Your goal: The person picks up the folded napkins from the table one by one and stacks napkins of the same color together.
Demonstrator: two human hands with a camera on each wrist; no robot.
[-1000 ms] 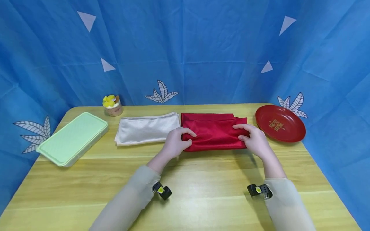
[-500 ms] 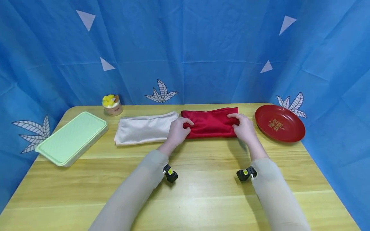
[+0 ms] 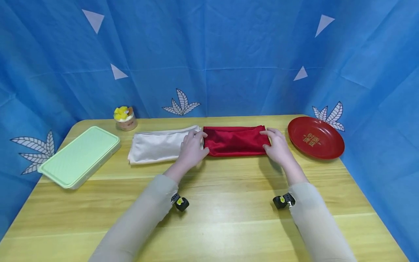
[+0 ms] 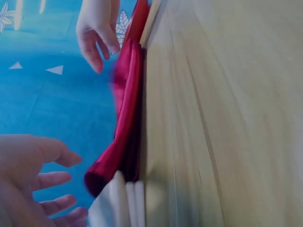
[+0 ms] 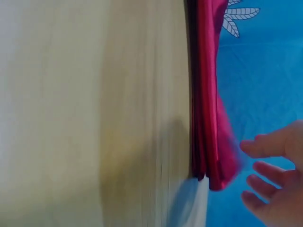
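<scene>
A shiny red cloth (image 3: 234,142), folded into a long rectangle, lies on the wooden table in the head view. Close against its left end is a folded white cloth (image 3: 155,147). My left hand (image 3: 191,149) hovers where the two cloths meet, its fingers spread and relaxed; the left wrist view shows them apart from the red fabric. At the red cloth's right end is my right hand (image 3: 277,146). In the right wrist view its loosely bent fingers (image 5: 265,149) stand just off the stacked layers, with nothing between them.
A red oval plate (image 3: 330,143) with gold characters stands to the right. On the left are a pale green lidded box (image 3: 80,156) and a small dessert-like cup (image 3: 127,123) with a yellow top. Blue curtain (image 3: 239,91) hangs behind the table (image 3: 212,225).
The red cloth's near part has been folded back, making it narrower, and both hands have let go of it. My left hand has drawn left, off its end.
</scene>
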